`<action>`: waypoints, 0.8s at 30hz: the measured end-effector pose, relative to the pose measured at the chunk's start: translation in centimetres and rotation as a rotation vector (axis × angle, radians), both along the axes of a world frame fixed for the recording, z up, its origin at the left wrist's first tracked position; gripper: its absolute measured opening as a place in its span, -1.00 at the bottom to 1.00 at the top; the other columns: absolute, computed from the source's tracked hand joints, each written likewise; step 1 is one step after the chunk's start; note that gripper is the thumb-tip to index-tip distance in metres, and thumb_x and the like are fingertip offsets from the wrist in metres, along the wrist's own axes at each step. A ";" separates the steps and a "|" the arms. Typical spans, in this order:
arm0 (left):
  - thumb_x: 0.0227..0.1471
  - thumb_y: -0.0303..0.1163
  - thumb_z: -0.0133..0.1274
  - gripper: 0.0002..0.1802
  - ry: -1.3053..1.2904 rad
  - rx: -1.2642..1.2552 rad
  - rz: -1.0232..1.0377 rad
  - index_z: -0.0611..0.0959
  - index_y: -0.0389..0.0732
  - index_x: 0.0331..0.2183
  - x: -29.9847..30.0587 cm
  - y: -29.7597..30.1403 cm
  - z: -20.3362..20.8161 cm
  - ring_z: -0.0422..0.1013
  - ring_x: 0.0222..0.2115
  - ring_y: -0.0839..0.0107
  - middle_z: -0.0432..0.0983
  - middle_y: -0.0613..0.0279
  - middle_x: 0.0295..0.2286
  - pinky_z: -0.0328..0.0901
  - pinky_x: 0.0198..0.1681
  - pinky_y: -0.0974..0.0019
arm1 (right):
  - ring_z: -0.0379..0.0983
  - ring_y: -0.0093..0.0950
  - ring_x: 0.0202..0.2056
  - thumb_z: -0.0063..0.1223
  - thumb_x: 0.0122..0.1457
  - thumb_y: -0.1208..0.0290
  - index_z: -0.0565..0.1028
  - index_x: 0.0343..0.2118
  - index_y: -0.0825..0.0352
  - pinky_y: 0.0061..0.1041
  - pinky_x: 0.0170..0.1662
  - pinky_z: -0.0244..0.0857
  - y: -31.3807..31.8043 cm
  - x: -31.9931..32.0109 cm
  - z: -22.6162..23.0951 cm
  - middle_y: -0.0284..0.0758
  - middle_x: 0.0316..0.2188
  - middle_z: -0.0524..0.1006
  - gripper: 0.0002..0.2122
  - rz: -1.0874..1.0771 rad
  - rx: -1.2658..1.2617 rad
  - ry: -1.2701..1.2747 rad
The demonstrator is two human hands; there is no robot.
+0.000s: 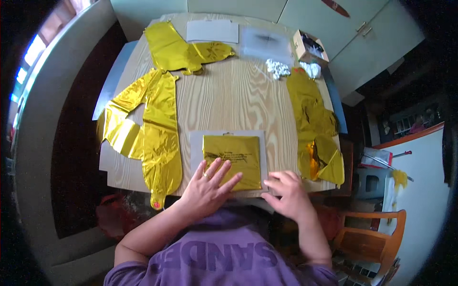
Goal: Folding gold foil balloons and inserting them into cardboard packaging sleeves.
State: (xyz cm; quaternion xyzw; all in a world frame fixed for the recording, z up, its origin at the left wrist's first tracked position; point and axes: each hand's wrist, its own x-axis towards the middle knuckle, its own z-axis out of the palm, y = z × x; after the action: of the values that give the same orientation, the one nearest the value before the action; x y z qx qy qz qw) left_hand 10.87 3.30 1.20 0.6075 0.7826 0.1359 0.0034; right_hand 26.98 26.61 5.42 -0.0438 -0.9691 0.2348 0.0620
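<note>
A folded gold foil balloon with small dark print lies flat on a grey-white card at the near edge of the table. My left hand is spread over the balloon's lower left part, fingers apart, a ring on one finger. My right hand is beside the card's lower right corner, fingers bent and thumb apart, with nothing visible in it. Whether its fingertips touch the card's edge I cannot tell. Unfolded, flat gold foil balloons lie around: one at the left, one at the far left, one at the right.
On the wood-grain table, a white card and clear plastic sheets lie at the far side. White crumpled pieces sit near a small box with dark contents. A wooden chair stands at the lower right.
</note>
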 end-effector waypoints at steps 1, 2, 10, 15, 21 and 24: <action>0.05 -0.05 0.16 -0.25 0.007 0.014 -0.007 0.38 0.04 0.25 -0.3 0.0 -0.4 0.17 0.26 -0.04 0.27 -0.02 0.22 0.07 0.29 -0.19 | 0.51 -0.26 -0.07 0.35 0.03 0.38 0.64 -0.24 0.35 -0.28 0.02 0.38 1.3 -1.7 0.9 -0.22 -0.15 0.60 -0.75 0.021 -0.027 0.002; 0.04 -0.06 0.17 -0.26 0.013 0.027 -0.011 0.39 0.05 0.24 -0.6 -0.1 -0.6 0.17 0.25 -0.05 0.28 -0.03 0.21 0.08 0.28 -0.19 | 0.53 -0.29 -0.17 0.31 0.07 0.37 0.64 -0.28 0.34 -0.31 -0.09 0.41 3.1 -4.3 0.4 -0.21 -0.23 0.60 -0.80 0.030 -0.158 0.097; -0.04 -0.13 0.26 -0.27 -0.192 0.102 -0.021 0.44 -0.10 0.16 -1.5 0.3 -0.2 0.15 0.25 -0.08 0.25 -0.03 0.21 0.04 0.32 -0.17 | 0.62 -0.23 -0.29 0.24 0.06 0.35 0.62 -0.30 0.43 -0.31 -0.21 0.46 17.4 -27.8 -2.9 -0.07 -0.32 0.65 -0.77 -0.446 0.045 0.087; -0.06 -0.18 0.28 -0.38 -0.233 0.190 -0.032 0.51 -0.17 0.03 -1.6 -0.2 0.0 0.22 0.22 -0.04 0.34 0.00 0.10 0.08 0.30 -0.15 | 0.58 -0.11 -0.07 0.20 0.03 0.37 0.63 -0.18 0.41 -0.16 0.00 0.46 15.9 -30.0 -2.8 -0.02 -0.16 0.62 -0.70 -0.502 0.286 -0.267; -0.07 -0.24 0.27 -0.62 -0.164 0.328 -0.066 0.59 -0.18 -0.21 -1.4 -0.5 -1.4 0.38 0.10 0.05 0.48 0.07 -0.07 0.23 0.21 -0.08 | 0.58 -0.18 -0.30 0.17 0.06 0.37 0.56 -0.34 0.33 -0.21 -0.18 0.47 9.1 -17.7 -2.4 -0.15 -0.35 0.62 -0.84 -0.265 0.071 -0.150; -0.04 -0.29 0.24 -0.70 -0.143 0.360 -0.104 0.60 -0.19 -0.25 -1.3 -0.9 -2.0 0.38 0.12 0.07 0.50 0.09 -0.08 0.23 0.22 -0.08 | 0.49 -0.43 -0.53 0.15 0.05 0.53 0.49 -0.42 0.33 -0.44 -0.41 0.36 5.2 -8.4 -2.1 -0.26 -0.57 0.53 -0.94 -0.231 -0.231 0.125</action>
State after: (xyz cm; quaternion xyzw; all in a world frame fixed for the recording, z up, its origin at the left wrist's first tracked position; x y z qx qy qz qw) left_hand 9.58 2.43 -0.84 0.6269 0.7109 0.3158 -0.0426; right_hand 18.56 31.78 3.36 -0.1469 -0.9184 0.3383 0.1431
